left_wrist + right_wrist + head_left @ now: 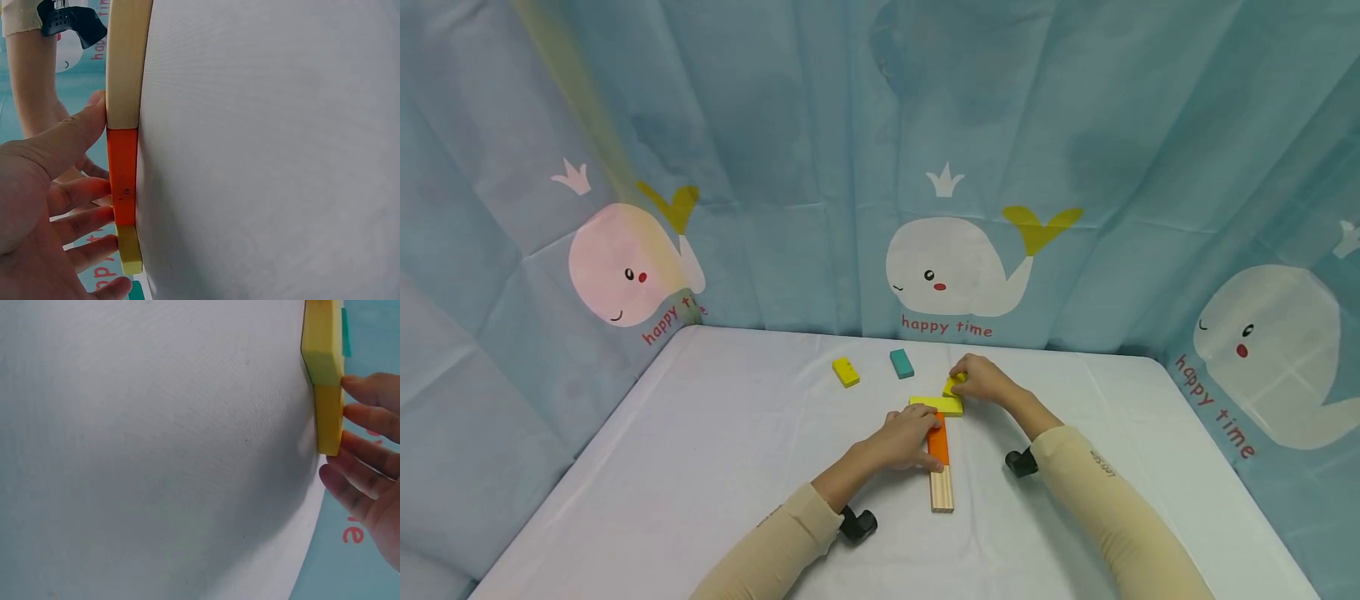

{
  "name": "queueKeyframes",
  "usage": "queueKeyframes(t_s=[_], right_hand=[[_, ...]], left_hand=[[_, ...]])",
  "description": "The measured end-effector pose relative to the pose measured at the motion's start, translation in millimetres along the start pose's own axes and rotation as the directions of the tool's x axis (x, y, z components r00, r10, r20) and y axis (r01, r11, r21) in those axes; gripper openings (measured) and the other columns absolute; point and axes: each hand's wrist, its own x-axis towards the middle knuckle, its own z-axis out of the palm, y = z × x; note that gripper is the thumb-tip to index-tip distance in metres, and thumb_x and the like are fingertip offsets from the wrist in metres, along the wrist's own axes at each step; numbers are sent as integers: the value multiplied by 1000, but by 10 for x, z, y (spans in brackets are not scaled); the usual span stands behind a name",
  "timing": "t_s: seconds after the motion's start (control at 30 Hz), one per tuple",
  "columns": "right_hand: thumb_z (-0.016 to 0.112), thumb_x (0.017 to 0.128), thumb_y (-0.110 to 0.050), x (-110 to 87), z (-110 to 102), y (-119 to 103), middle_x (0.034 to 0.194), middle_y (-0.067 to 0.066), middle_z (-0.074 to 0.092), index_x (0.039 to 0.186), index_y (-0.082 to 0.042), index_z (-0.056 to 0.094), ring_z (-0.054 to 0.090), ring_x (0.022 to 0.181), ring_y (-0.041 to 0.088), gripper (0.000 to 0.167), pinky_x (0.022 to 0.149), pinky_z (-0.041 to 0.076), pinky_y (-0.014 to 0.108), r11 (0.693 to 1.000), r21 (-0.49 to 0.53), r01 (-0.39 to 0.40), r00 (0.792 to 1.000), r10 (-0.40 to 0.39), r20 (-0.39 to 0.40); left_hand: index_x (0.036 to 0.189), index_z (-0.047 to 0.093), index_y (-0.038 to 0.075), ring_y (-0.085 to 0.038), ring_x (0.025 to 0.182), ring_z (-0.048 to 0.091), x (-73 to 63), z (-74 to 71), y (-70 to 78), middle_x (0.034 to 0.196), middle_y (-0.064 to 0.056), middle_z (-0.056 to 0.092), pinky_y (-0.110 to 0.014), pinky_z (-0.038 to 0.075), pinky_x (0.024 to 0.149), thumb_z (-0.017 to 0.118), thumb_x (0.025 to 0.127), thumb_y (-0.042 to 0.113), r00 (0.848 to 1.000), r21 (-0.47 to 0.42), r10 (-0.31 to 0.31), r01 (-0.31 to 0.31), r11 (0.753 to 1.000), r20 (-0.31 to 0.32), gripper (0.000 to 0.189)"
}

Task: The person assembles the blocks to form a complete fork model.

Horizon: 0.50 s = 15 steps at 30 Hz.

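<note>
My left hand [904, 440] rests over the orange block [938, 448], its fingers fairly straight. In the left wrist view the thumb touches the row near the joint of the plain wooden block [125, 69] and the orange one, and fingertips reach the yellow crosswise block [128, 250]. That yellow block [931, 406] lies across the far end of the orange block, forming a T. With curled fingers my right hand [987, 382] grips a second yellow block [951, 387], partly covered by the hand. In the right wrist view this block [327, 419] touches the crosswise block's end.
Farther back on the white-covered table [715, 433] lie another yellow block [846, 372] and a teal block [902, 364]. A blue curtain [790, 250] with printed whales hangs behind the table's far edge and at both sides.
</note>
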Motion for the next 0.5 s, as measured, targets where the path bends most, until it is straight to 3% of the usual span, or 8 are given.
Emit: queueKeyframes(t_s=[0.5], right_hand=[[71,88,-16,-3,40,44,116,12,65,112,-3,72,60,107,26,28,101,49,45,1000,18,-14,1000,15,-20]], left_hand=[[133,57,14,-20,139,39,-13,-14,5,147,-4,47,-45,37,106,78,77,50,1000,-8,8,-8,1000,-1,70]])
